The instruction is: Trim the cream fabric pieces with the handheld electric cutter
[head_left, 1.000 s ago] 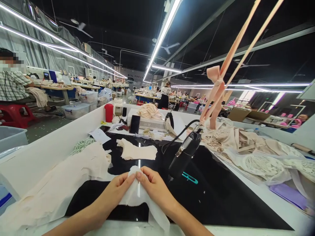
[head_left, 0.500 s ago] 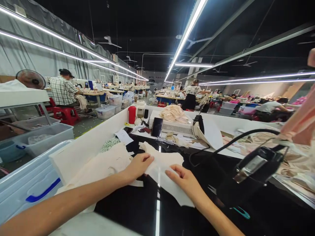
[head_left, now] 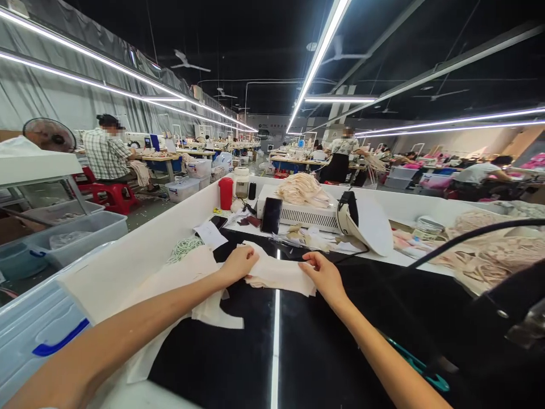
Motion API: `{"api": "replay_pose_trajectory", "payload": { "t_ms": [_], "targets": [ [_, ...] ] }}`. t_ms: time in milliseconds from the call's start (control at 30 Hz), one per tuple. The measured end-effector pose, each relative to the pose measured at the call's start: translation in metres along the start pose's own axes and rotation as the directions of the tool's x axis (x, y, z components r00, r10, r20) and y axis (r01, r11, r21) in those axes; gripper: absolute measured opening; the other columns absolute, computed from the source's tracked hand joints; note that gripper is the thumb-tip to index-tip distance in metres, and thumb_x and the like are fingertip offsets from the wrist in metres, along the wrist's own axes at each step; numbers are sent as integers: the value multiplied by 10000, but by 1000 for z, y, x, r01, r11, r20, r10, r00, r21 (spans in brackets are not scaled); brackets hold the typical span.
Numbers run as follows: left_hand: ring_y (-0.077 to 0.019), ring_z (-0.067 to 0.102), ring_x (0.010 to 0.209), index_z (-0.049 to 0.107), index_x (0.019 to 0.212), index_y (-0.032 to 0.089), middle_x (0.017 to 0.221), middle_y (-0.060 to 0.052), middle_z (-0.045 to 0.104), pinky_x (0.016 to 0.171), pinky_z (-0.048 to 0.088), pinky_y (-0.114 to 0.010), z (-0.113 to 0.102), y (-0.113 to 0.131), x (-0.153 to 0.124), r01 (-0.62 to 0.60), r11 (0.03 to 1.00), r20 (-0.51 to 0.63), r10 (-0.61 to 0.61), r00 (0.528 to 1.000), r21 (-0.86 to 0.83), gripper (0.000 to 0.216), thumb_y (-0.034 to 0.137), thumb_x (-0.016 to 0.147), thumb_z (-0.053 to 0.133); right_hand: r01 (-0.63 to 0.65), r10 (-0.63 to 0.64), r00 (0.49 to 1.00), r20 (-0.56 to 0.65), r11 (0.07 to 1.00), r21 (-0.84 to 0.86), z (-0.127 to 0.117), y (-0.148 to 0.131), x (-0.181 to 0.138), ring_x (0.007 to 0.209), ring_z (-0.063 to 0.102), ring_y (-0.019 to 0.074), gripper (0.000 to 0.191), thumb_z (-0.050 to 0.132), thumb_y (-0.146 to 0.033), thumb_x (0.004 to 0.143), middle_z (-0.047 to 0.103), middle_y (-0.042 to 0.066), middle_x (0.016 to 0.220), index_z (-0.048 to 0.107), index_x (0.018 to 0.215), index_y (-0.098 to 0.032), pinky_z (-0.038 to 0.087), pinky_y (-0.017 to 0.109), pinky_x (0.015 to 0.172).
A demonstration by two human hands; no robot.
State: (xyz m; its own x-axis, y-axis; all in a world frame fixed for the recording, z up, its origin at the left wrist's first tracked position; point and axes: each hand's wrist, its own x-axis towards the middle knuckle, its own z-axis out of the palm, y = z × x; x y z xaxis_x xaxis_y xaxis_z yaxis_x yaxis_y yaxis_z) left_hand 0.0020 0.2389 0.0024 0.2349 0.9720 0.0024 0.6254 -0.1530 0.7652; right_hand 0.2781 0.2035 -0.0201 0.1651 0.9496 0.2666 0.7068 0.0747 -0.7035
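On the black glossy table (head_left: 340, 341) lies a small stack of cream fabric pieces (head_left: 276, 272). My left hand (head_left: 238, 264) is closed on the stack's left end, fingers curled over it. At the right end my right hand (head_left: 326, 275) pinches the top piece's edge between thumb and fingers. Both arms reach far forward. A larger sheet of cream fabric (head_left: 187, 284) lies just left of the stack, under my left forearm.
A black corded tool (head_left: 511, 318) hangs at the right; teal snips (head_left: 415, 366) lie below it. Behind the stack stand a phone (head_left: 271, 215), a white vented box (head_left: 306, 215) topped with folded fabric, a red cup (head_left: 225, 193). Lace pieces (head_left: 485, 250) sit right. Other workers sit beyond.
Both hands carried the cream piece from the near table edge forward onto the stack farther away. The view swung left, so the hanging tool and ribbons shifted to the right.
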Motion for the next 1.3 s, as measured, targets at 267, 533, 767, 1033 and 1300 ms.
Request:
{"api": "replay_pose_trajectory", "payload": {
  "t_ms": [267, 533, 767, 1033, 1300],
  "targets": [
    [-110, 576, 555, 556, 854, 183, 779, 43, 564, 511, 480, -232, 0, -6, -5, -45, 999, 10, 45, 999, 10, 218, 286, 995, 687, 165, -168, 986, 6, 962, -216, 7, -8, -12, 1178, 708, 259, 320, 707, -400, 1047, 702, 101, 1348, 695, 1292, -194, 613, 493, 1020],
    [-203, 684, 652, 573, 899, 217, 722, 15, 609, 595, 517, -276, -23, 2, -16, -66, 995, 6, 65, 998, 76, 210, 425, 926, 569, 339, -329, 941, 83, 926, -169, 14, -46, -65, 1214, 671, 311, 211, 678, -135, 984, 740, 115, 1235, 724, 1172, -219, 535, 513, 1083],
    [-294, 655, 764, 655, 800, 236, 828, -69, 714, 654, 388, -341, -105, -17, -71, -85, 934, -31, 102, 994, 347, 339, 566, 828, 579, 423, -411, 884, 222, 906, -3, 17, -69, -140, 1117, 712, 227, 242, 736, -60, 914, 762, 33, 1152, 736, 1056, -255, 564, 345, 987],
    [-330, 697, 784, 611, 845, 255, 904, -101, 760, 664, 398, -366, -139, -93, -108, -13, 809, -72, 68, 995, 587, 398, 623, 848, 458, 452, -453, 858, 242, 890, 66, 27, -65, -177, 1058, 721, 200, 238, 718, -52, 930, 775, 4, 1097, 745, 1018, -272, 557, 312, 966],
    [-313, 702, 843, 683, 813, 265, 915, -53, 774, 690, 447, -324, -139, -87, -114, -13, 895, -114, 71, 991, 445, 427, 625, 884, 464, 512, -501, 840, 209, 859, 4, 32, -59, -174, 1056, 709, 222, 218, 659, -82, 972, 765, 41, 1128, 734, 1068, -263, 558, 349, 963]
  ]
}}
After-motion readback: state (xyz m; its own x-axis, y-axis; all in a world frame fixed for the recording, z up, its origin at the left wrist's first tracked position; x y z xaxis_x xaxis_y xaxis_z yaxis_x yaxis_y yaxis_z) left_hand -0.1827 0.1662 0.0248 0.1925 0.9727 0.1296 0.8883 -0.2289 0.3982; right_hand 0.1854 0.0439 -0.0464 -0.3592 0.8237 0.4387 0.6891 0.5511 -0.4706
